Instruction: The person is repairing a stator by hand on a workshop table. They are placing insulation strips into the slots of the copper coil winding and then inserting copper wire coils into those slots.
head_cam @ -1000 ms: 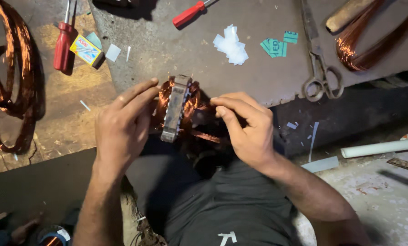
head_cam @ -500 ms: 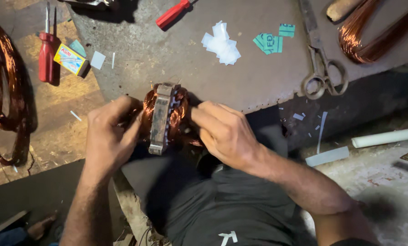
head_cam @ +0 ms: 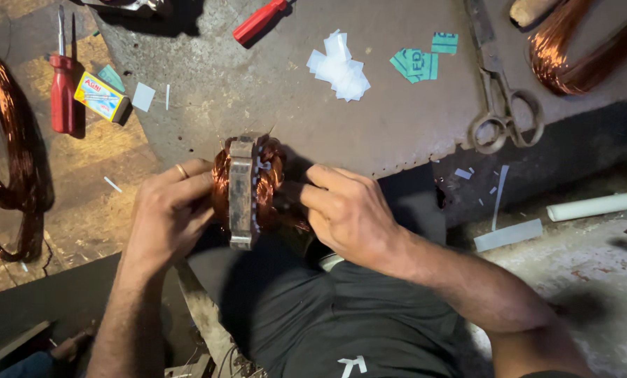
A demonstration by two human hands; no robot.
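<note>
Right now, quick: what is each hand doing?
Left hand: closed around the copper-wound stator, holding it on edge.
Right hand: fingers curled against the stator's copper windings; whether it pinches anything cannot be told.

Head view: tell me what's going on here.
A person holds a copper-wound stator over their lap. The left hand grips its side; the right hand works its fingers at the windings on the other side. Scissors, two red screwdrivers, paper bits and copper coils lie on the bench.
</note>
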